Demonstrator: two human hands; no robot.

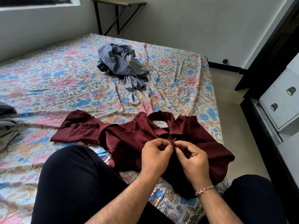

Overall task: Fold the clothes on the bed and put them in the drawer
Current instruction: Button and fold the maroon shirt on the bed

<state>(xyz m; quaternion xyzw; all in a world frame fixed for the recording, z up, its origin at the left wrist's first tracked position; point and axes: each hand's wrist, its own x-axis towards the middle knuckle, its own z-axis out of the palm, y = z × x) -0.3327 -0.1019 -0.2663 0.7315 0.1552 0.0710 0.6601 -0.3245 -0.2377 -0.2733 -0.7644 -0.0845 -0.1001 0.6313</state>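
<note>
Maroon woven fabric of a collared button-front shirt (129, 135) is pinched at the placket, just below the collar, by both hands in the head view. The left hand (156, 155) is curled, its thumb and forefinger closed on a small fold of the placket; the right hand (191, 156) mirrors it, thumb and forefinger nipped on the same fold from the other side, the remaining fingers loosely bent. The fingertips of the two hands nearly meet. Both forearms are extended forward from the bottom edge, between knees clad in dark trousers (72, 183); a red-and-white thread bracelet (204, 190) is worn on the right wrist. The shirt is laid front-up on the near part of a floral-printed bed sheet (48, 75), its sleeve spread to the left. A white neck label (160, 124) inside the collar is read as "boshirt"; the smaller print beneath is illegible. A crumpled heap of grey and blue patterned clothes (123, 65) is seen farther back on the bed, well apart from the shirt. Folded grey garments (7, 120) lie at the left edge. White drawers with metal handles (281, 101) stand at the right.
</note>
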